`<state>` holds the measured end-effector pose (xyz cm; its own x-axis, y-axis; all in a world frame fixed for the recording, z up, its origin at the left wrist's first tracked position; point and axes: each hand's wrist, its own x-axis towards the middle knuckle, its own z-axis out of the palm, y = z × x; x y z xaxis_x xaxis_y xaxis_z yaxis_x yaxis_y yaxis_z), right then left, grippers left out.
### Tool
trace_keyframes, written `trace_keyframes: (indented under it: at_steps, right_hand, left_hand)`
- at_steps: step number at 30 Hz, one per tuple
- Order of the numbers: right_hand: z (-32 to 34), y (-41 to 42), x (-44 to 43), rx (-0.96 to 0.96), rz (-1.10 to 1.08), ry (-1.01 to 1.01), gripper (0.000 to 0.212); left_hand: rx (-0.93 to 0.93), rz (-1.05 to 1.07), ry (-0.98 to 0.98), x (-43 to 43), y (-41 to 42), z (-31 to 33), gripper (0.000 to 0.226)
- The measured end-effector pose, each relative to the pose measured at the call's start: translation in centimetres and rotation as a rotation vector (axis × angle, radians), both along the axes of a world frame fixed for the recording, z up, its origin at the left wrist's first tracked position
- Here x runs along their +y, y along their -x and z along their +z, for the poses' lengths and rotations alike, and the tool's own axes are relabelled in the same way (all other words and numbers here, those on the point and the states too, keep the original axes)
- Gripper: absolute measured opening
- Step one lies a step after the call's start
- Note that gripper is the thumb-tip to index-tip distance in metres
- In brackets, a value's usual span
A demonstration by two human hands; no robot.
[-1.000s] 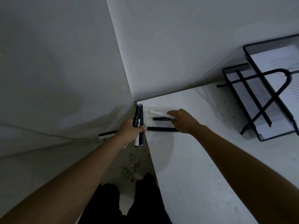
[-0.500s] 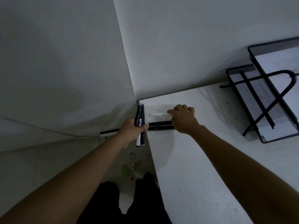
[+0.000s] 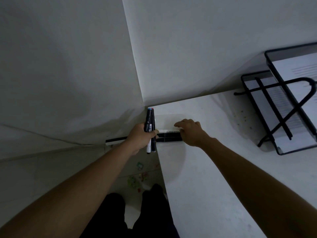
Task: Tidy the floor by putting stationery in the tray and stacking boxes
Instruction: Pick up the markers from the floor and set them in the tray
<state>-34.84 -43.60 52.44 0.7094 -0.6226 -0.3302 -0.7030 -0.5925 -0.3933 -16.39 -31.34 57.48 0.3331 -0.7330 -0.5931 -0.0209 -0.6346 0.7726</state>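
My left hand (image 3: 141, 138) grips two black markers (image 3: 149, 124) upright at the left edge of a white tabletop (image 3: 214, 169). My right hand (image 3: 190, 133) lies flat on the tabletop, fingers spread over the right ends of a white pen (image 3: 169, 131) and two black pens (image 3: 169, 137) that lie side by side, pushed together. A black wire paper tray (image 3: 281, 107) with printed sheets stands at the right. A black-and-white pen (image 3: 115, 140) sticks out to the left of my left hand.
White walls meet in a corner behind the table. On the floor below the table edge lie small coloured clips (image 3: 137, 177). My dark-clothed legs (image 3: 133, 212) are at the bottom.
My right hand has swept the white pen and black pens toward me and together, so they now lie side by side. The left hand kept holding its markers.
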Motion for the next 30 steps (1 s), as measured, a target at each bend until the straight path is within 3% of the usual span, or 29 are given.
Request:
trace_keyframes:
  at_steps: [5, 9, 11, 13, 18, 23, 27, 30]
  right_hand:
    - [-0.1, 1.0, 0.0, -0.251, -0.324, 0.149, 0.032]
    - [-0.8, 1.9, -0.1, -0.311, -0.604, -0.038, 0.036]
    - [-1.0, 2.4, 0.2, -0.315, -0.619, -0.085, 0.039]
    - [-1.2, 3.0, 0.6, -0.325, -0.609, -0.115, 0.040]
    - [-1.2, 3.7, 1.3, -0.388, -0.655, -0.208, 0.038]
    - [-0.9, 4.0, 1.7, -0.376, -0.638, -0.207, 0.038]
    - [-0.7, 3.8, 1.7, -0.368, -0.562, -0.149, 0.040]
    - [-0.7, 3.5, 1.6, -0.291, -0.398, 0.077, 0.037]
  left_hand:
    - [-0.209, -0.147, 0.040, -1.8, 0.0, 0.7, 0.021]
    - [-0.449, -0.357, 0.169, -4.4, 0.3, 1.4, 0.003]
    - [-0.512, -0.436, 0.217, -5.9, 0.6, 1.6, 0.011]
    - [-0.578, -0.532, 0.220, -7.2, 1.1, 1.3, 0.005]
    - [-0.736, -0.831, 0.078, -8.7, 2.8, -0.7, 0.027]
    - [-0.758, -0.898, -0.015, -8.3, 3.1, -2.7, 0.032]
    - [-0.778, -0.915, 0.106, -7.4, 2.2, -3.5, 0.035]
    - [-0.917, -0.926, 0.248, -6.8, 1.5, -3.9, 0.028]
